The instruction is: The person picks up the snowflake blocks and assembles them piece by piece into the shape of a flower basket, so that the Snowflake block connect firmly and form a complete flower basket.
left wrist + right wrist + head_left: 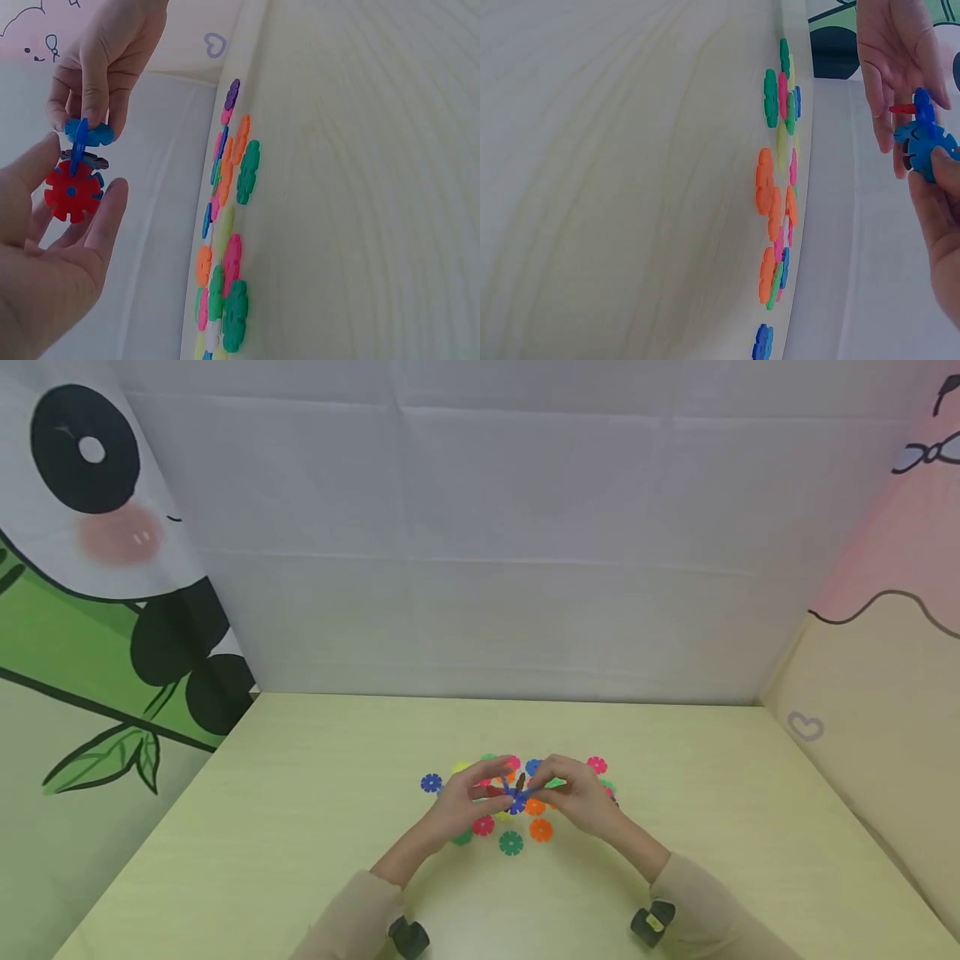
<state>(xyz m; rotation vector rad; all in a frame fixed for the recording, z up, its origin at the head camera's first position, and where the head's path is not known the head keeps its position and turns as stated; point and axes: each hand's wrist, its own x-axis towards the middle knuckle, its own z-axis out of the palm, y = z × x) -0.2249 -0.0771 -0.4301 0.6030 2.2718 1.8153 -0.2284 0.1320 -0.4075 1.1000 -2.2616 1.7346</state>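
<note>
Several notched plastic discs are joined into a small cluster: a red disc point(73, 193), an upright dark blue disc point(924, 109), a lighter blue disc point(97, 133) and a dark brownish disc point(91, 160). My right hand point(573, 793) pinches the lighter blue disc between thumb and fingers. Around the red side, my left hand point(467, 800) spreads its thumb and fingers, loosely bent, with its fingertips close to the cluster. Whether those fingertips touch it is hard to tell. Both hands are above the loose discs on the table.
Loose notched discs lie scattered on the pale wooden table point(300, 860), among them a green disc point(511, 842), an orange disc point(541, 830), a pink disc point(597, 765) and a blue disc point(431, 782). A white sheet point(525, 527) hangs behind; printed panels stand on both sides.
</note>
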